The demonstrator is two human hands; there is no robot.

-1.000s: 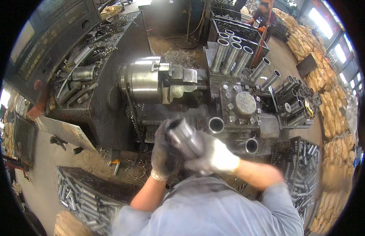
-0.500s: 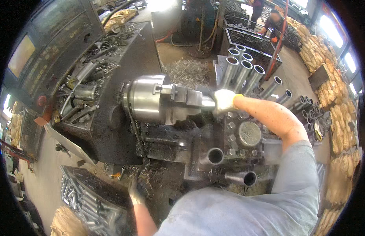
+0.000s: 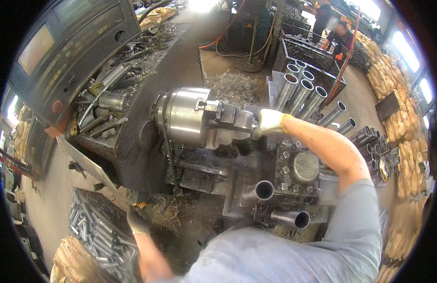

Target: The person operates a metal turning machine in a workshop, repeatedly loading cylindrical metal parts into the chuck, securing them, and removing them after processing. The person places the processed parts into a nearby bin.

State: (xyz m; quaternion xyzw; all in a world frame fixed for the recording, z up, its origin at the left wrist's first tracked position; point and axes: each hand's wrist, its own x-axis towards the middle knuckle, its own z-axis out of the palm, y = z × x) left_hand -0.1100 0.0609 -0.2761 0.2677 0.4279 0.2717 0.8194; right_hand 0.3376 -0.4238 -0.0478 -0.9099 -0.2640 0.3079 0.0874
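My right hand (image 3: 269,123), in a pale work glove, is closed around the outer end of a metal tube (image 3: 255,123) at the jaws of the lathe chuck (image 3: 184,116). The fingers hide most of the tube, leaving only a sliver in sight. Low on the left, my left hand (image 3: 137,221), in a glove dark over the fingers, hangs beside a bin (image 3: 93,200) of short metal tubes. Its fingers are blurred. A dark lever (image 3: 170,195) hangs below the chuck, apart from that hand.
The tool post (image 3: 305,167) stands right of the chuck, with two loose tubes (image 3: 263,190) in front. Several upright tubes (image 3: 305,89) stand behind my right arm. Wrapped brown bundles (image 3: 412,160) line the far right. Two people (image 3: 340,35) are by a mesh crate at the back.
My left hand has left the lever and moved left toward the bin. My right hand sits closer to the jaws, and less of the tube shows between. The view has shifted slightly.
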